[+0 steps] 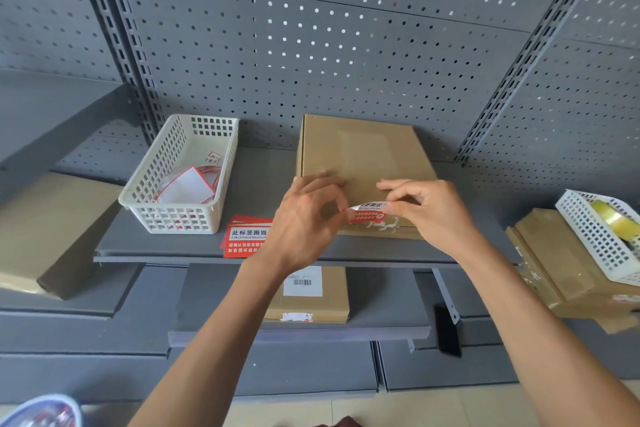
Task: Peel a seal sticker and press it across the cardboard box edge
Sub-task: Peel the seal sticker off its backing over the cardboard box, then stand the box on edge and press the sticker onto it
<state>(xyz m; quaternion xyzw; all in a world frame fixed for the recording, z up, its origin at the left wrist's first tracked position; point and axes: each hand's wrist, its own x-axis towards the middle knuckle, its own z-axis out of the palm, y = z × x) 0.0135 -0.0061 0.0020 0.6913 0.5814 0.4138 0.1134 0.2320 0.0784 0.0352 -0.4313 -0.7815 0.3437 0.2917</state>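
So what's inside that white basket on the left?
The basket holds red-edged white sheets, probably sticker backings, and one red-printed scrap. Its walls hide whatever lies lower.

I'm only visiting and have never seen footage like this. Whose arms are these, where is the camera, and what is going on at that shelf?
No machine here: a person wears a camera on the head, looking down at both bare hands. The left hand and right hand hold a red and white seal sticker between them, over the near edge of a cardboard box on a grey shelf. More red stickers lie beside it, next to a white basket holding paper scraps. Whether the sticker already touches the box is unclear.
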